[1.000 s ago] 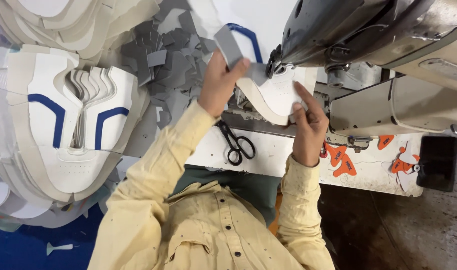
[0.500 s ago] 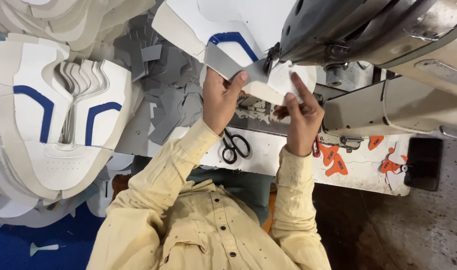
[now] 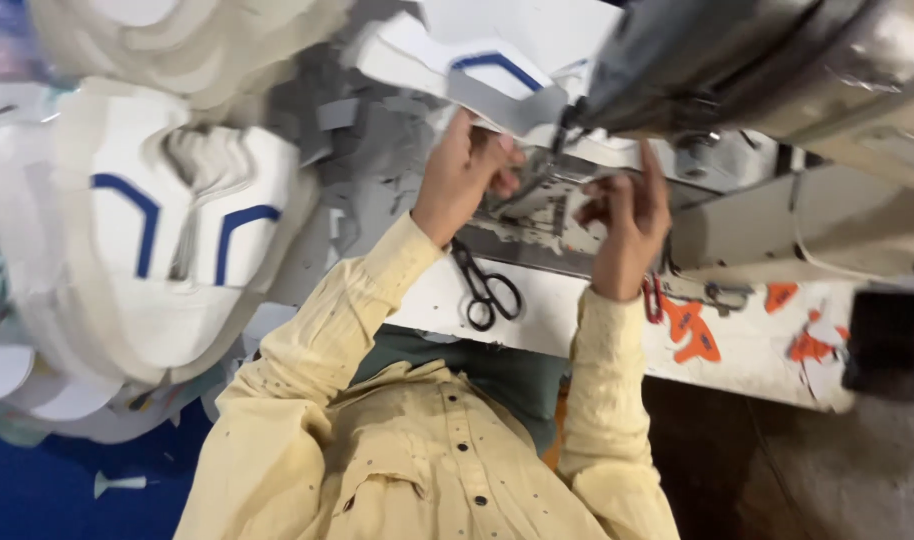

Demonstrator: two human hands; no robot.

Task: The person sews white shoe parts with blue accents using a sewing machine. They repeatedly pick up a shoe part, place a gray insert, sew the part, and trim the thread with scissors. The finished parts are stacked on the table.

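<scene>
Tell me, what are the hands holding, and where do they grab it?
The left hand grips a white shoe piece with a blue stripe by its grey near edge, beside the sewing machine. The right hand rests open next to it; whether it holds anything cannot be told.

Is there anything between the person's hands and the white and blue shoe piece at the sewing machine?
Nothing visible. The left hand already touches the white and blue shoe piece beside the sewing machine. The right hand is just below it. The scissors lie nearer the body, out of the way.

A white worktable (image 3: 577,330) stands over a dark, worn floor (image 3: 797,480).
</scene>
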